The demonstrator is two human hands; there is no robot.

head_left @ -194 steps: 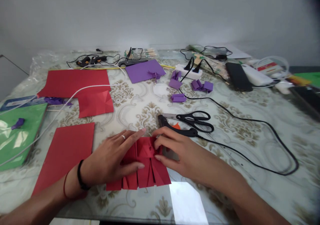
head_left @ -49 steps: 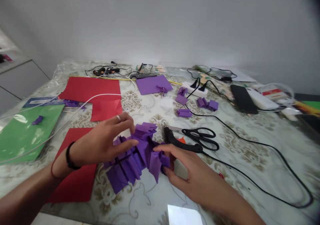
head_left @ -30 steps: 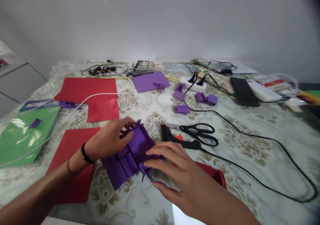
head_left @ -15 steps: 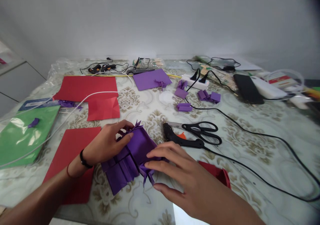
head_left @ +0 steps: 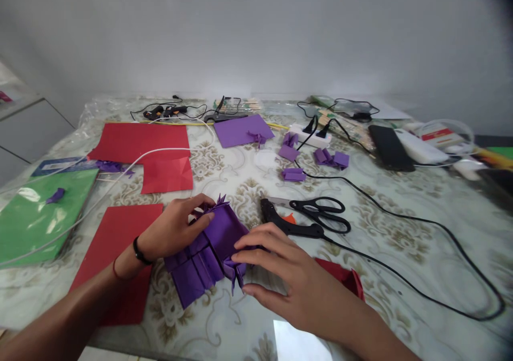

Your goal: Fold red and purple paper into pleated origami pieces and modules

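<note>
My left hand [head_left: 173,228] pinches the upper-left folds of the folded purple paper [head_left: 225,232]; my right hand [head_left: 286,270], fingers loosely spread, touches its right edge. It lies on the table [head_left: 248,326], nearer me than the scissors [head_left: 302,206]. Light, even pressure should spare the thin pleats from creasing.

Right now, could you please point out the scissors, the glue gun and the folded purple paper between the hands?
Scissors [head_left: 300,206]: head view, on the black handles, near the blades.
Glue gun [head_left: 295,228]: head view, on its black body.
Folded purple paper [head_left: 226,230]: head view, on its broad flat panel.
</note>
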